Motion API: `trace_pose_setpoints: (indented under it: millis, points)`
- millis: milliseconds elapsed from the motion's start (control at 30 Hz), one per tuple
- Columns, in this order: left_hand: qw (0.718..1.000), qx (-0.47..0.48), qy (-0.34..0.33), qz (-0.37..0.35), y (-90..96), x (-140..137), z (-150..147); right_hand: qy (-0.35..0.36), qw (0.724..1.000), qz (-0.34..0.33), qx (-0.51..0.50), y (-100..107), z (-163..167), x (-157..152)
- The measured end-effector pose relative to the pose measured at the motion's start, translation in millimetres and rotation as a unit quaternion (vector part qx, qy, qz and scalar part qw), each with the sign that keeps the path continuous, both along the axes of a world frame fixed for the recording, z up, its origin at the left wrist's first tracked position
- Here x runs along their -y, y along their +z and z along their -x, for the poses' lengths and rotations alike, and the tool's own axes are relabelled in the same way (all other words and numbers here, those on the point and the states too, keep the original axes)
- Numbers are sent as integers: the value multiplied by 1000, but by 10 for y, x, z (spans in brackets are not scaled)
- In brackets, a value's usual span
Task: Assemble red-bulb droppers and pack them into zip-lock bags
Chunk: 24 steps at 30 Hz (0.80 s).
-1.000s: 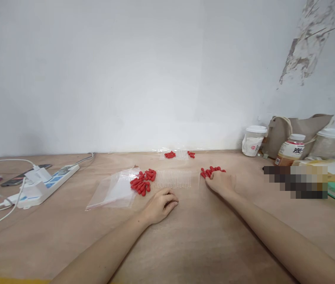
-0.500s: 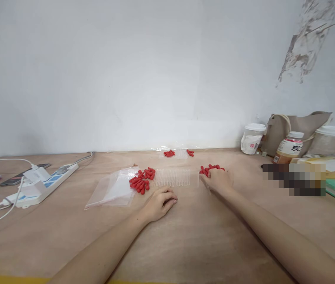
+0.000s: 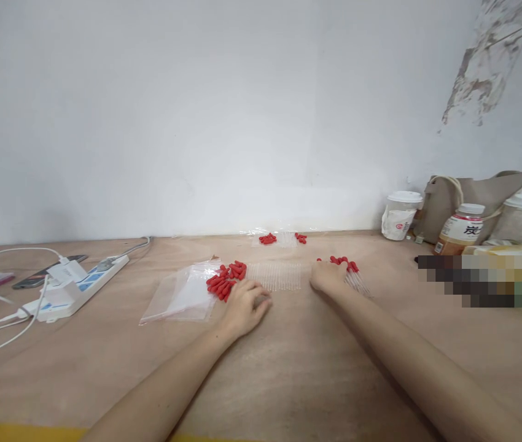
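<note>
Pale wall (image 3: 196, 123) and brown work surface (image 3: 298, 374), seen from the worker's head. At centre, clear slender tubes (image 3: 282, 277) lie side by side in a row. Left of the row, red bulbs (image 3: 217, 285) are heaped partly over the edge of a clear plastic bag (image 3: 175, 304). The left hand (image 3: 244, 308) rests just in front of heap and row, loosely curled, with thumb and fingers apart. Right of the row, red-capped tubes (image 3: 357, 282) lie in a cluster, red ends away from the worker; the right hand (image 3: 328, 276) covers its left part, fingers bent, and whether they pinch anything cannot be told. Far left: a white power strip (image 3: 99, 276).
</note>
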State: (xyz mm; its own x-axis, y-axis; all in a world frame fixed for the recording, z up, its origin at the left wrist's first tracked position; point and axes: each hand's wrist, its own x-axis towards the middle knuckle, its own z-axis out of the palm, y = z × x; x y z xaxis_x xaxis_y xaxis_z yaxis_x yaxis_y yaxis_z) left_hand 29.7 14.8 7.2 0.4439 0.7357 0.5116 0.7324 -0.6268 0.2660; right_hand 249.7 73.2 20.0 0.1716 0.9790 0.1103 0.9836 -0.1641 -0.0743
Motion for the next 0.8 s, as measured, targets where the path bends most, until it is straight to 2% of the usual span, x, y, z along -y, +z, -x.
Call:
trace_pose_setpoints:
  millis: [133, 233, 333, 400, 633, 733, 800]
  points:
    - [979, -17, 204, -14, 173, -205, 193, 23, 1000, -8, -1, 32, -44, 84]
    - [957, -57, 284, 18, 245, -358, 285, 59, 996, -69, 20, 38, -105, 248]
    - [950, -79, 301, 27, 232, -469, 291, 115, 977, -168, 59, -1, -156, 467]
    - [945, -94, 312, 29, 200, -522, 274, 149, 966, -198, 74, -48, -176, 601]
    - [936, -117, 330, 24, 197, -577, 238, 196, 946, -249, 69, -203, -156, 795]
    - [939, -114, 325, 3, 261, -435, 201, 212, 943, -252, 51, -234, -162, 815]
    - [955, -103, 277, -34, 272, -257, 155, 227, 941, -248, 24, -259, -183, 825]
